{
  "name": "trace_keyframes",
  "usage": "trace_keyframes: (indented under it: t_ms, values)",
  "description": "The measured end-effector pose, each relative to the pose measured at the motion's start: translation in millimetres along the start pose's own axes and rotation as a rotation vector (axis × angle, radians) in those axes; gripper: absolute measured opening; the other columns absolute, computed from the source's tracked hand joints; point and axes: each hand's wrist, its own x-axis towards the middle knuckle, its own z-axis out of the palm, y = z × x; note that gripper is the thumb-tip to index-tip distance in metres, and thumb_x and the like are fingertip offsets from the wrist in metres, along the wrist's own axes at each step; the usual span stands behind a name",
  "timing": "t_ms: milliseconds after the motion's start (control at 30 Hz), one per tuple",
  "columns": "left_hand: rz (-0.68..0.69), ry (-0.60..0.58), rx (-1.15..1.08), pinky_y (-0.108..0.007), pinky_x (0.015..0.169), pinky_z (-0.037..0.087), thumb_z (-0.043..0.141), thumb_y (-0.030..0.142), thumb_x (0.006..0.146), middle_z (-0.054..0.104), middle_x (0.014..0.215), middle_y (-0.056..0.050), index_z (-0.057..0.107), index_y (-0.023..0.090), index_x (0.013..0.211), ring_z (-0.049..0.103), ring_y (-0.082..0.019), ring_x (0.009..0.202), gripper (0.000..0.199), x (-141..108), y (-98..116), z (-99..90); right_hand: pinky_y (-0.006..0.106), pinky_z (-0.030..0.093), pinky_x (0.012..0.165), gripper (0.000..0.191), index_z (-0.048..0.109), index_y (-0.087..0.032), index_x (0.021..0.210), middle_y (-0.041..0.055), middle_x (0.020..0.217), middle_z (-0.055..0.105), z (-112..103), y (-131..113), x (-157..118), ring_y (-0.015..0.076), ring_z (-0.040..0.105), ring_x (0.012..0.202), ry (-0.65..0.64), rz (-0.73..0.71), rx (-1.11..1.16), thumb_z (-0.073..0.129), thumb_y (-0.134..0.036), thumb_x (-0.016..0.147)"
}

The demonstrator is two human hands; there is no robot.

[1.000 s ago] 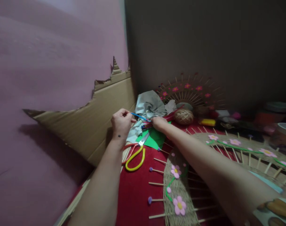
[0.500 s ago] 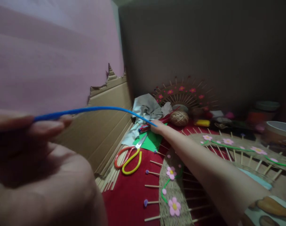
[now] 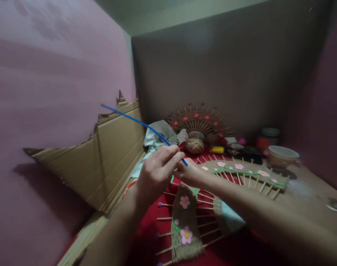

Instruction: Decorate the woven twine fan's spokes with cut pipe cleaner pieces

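Pink painted wall (image 3: 46,92) fills the left side; against it leans a torn-edged sheet of brown corrugated cardboard (image 3: 115,147). Deep-red cloth (image 3: 150,212) spreads below the hands. On it lies a tan woven arch (image 3: 189,218) with pink flowers and projecting wooden sticks. A brown woven arch (image 3: 201,120), also pink-flowered, stands at the rear. Left hand (image 3: 157,168) and right hand (image 3: 186,171) overlap near centre; contact between them unclear. Right grip: fingers curled, partly hidden behind the left; cannot tell what, if anything, it has. Beyond sits a round ball of tan twine (image 3: 194,146), and right of it a small yellow piece (image 3: 217,149). Thin curved blue strip (image 3: 140,123): left grip pinched closed on it near its lower end; long free end slants up-left before the cardboard, short end shows against the right hand.
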Motion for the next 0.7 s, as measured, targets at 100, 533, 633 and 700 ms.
trace_keyframes:
  t_ms: [100, 533, 633, 700]
  values:
    - [0.019, -0.143, -0.028, -0.033, 0.075, 0.051, 0.047, 0.01, 0.089, 0.063, 0.094, -0.012, 0.061, 0.008, 0.099, 0.058, -0.018, 0.087, 0.017, -5.6, 0.7, 17.9, 0.021, 0.042, 0.056, 0.015, 0.065, -0.013, 0.076, -0.0001, 0.065, 0.063, -17.9, -6.2, -27.3, 0.0115, 0.055, 0.061, 0.012, 0.032, 0.096, 0.05, -0.013, 0.076]
    - [-0.037, -0.201, 0.015, -0.032, 0.077, 0.042, 0.047, 0.021, 0.092, 0.064, 0.078, -0.004, 0.063, 0.017, 0.082, 0.052, -0.016, 0.079, 0.02, 4.8, 0.1, 46.5, 0.022, 0.034, 0.051, 0.034, 0.062, -0.015, 0.056, 0.0015, 0.051, 0.06, -46.4, -10.5, -52.7, 0.0108, 0.051, 0.048, 0.186, 0.117, 0.187, 0.046, -0.025, 0.085]
    - [-0.093, -0.184, -0.008, -0.03, 0.076, 0.041, 0.049, 0.024, 0.091, 0.064, 0.077, -0.003, 0.062, 0.017, 0.082, 0.053, -0.014, 0.077, 0.017, -0.1, -3.0, 53.0, 0.022, 0.034, 0.05, 0.035, 0.062, -0.015, 0.057, 0.0019, 0.05, 0.061, -49.9, -9.3, -51.8, 0.0107, 0.052, 0.047, 0.152, 0.14, 0.205, 0.048, -0.027, 0.086]
    - [-0.118, -0.209, -0.023, -0.026, 0.072, 0.042, 0.046, 0.024, 0.093, 0.063, 0.078, -0.003, 0.061, 0.016, 0.083, 0.054, -0.013, 0.075, 0.02, -5.0, -3.1, 56.1, 0.022, 0.034, 0.05, 0.036, 0.062, -0.015, 0.056, 0.0016, 0.049, 0.06, -50.3, -8.7, -51.7, 0.0107, 0.053, 0.047, 0.132, 0.151, 0.216, 0.048, -0.028, 0.086]
